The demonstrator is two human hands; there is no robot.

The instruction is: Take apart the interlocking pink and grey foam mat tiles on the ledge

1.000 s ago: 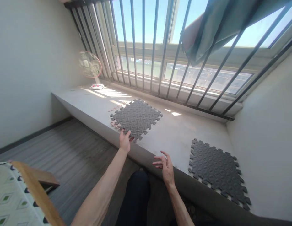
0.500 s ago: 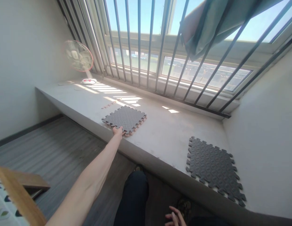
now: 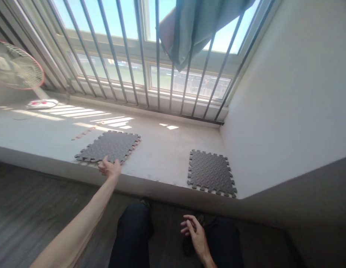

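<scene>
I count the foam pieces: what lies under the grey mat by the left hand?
Pink foam edges peek out beneath the grey mat at its right and near sides, by the left hand. How many pieces lie under it is covered.

Under our left hand [image 3: 109, 168] lies a foam mat [image 3: 110, 146], dark grey and matt, its surface embossed with a rough checker-plate pattern and its edges cut in puzzle teeth. A pink foam edge [image 3: 131, 152] peeks from beneath it. To the right of that grip, a second mat [image 3: 210, 172] shows the same dull embossed foam. Both rest on a smooth, pale, matt ledge [image 3: 162, 152]. Beyond our fingers stand dark painted metal bars [image 3: 125, 52], with limp green cloth [image 3: 201, 26] hung there.
</scene>
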